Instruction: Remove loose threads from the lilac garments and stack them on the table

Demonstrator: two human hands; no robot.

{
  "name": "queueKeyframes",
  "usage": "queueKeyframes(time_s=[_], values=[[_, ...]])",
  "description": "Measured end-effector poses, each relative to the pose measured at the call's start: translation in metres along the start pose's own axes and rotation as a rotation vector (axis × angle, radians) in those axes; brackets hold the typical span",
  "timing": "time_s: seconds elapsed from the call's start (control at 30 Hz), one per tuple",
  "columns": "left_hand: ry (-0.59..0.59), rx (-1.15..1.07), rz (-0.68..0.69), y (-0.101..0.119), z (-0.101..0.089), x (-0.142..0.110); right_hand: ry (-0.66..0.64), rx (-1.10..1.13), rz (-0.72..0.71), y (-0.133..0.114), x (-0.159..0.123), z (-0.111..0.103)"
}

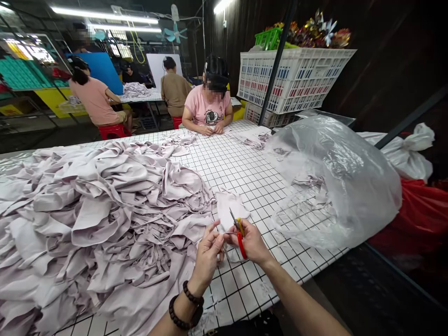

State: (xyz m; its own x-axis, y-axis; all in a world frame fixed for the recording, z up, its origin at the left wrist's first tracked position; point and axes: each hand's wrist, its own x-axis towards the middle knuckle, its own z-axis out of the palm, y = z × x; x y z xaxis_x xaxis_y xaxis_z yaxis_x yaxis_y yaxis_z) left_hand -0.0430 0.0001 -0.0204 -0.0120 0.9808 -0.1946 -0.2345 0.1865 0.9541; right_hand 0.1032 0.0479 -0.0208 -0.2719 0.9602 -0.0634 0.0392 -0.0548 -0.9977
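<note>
My right hand [252, 240] is closed around a pair of scissors [241, 238] with red and yellow handles, its blades pointing up and away. Close beside it, my left hand [209, 249] pinches the edge of a small pale fabric piece [229, 210]. That piece lies partly on the gridded table [245, 168], just beyond my fingers. Part of the cloth between the two hands is hidden by the fingers. A large heap of pale lilac fabric pieces [105, 200] spreads to the left of my left hand.
A clear plastic bag [364, 186] with some fabric inside stands at the table's right side. Across the table sits a person in a pink shirt [210, 109], hands on fabric. White crates [297, 79] are stacked at the back right. A red bag [420, 214] is beyond the right edge.
</note>
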Motion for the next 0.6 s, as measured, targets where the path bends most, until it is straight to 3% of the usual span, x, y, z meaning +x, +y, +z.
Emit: queueKeyframes(time_s=[0.13, 0.33, 0.43, 0.6], values=[[-0.140, -0.210, -0.045, 0.000, 0.006, 0.002, -0.045, -0.107, 0.052, -0.016, -0.014, -0.017], [-0.156, -0.035, 0.088, 0.002, 0.008, 0.005, -0.085, -0.694, 0.040, -0.046, -0.038, -0.056], [-0.181, 0.085, 0.161, 0.003, 0.009, 0.004, -0.102, -0.813, 0.048, -0.049, -0.045, -0.057], [-0.223, 0.200, 0.158, 0.007, 0.011, 0.001, -0.088, -0.805, 0.024, -0.050, -0.044, -0.044]])
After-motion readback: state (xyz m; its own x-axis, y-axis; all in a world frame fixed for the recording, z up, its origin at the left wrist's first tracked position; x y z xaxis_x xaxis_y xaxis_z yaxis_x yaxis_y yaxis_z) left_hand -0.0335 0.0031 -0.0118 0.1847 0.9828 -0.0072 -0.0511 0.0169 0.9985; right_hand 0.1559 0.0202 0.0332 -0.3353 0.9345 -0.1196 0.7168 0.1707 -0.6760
